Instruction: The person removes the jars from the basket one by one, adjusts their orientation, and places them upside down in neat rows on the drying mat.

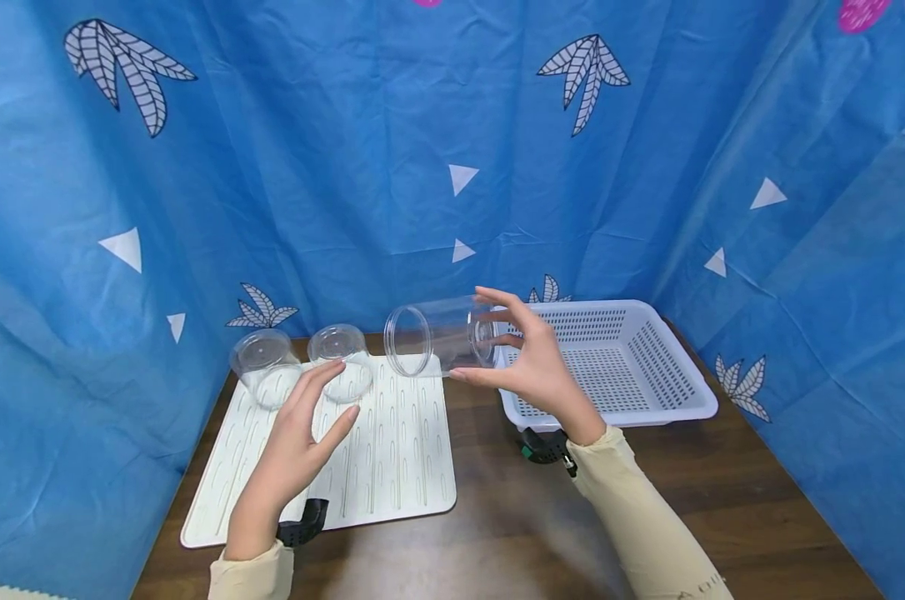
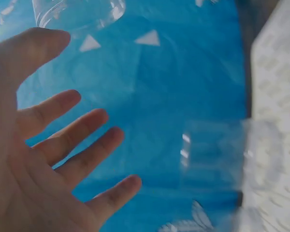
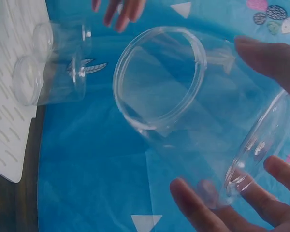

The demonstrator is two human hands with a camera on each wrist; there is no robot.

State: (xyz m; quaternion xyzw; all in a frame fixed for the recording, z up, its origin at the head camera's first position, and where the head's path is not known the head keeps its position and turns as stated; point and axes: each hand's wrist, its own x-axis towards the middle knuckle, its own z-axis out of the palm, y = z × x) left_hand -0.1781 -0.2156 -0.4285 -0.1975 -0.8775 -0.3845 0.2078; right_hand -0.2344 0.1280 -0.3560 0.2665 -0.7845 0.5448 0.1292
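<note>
My right hand (image 1: 531, 358) grips a clear plastic jar (image 1: 445, 337) by its base end, thumb below and fingers above. The jar lies on its side in the air, its open rim turned left, as the right wrist view also shows. My left hand (image 1: 295, 442) is held over the white mat with fingers and thumb spread, holding nothing. Beyond its fingertips a second clear jar (image 1: 340, 342) stands on the mat. To the left of that one is a third clear jar (image 1: 261, 354), also on the mat. In the left wrist view the palm (image 2: 48, 179) is bare.
A white ribbed drying mat (image 1: 392, 467) lies at the left of the brown wooden table (image 1: 497, 533). At the right stands a white perforated plastic basket (image 1: 602, 367), partly behind my right hand. A blue patterned curtain (image 1: 422, 150) surrounds the table's back and sides.
</note>
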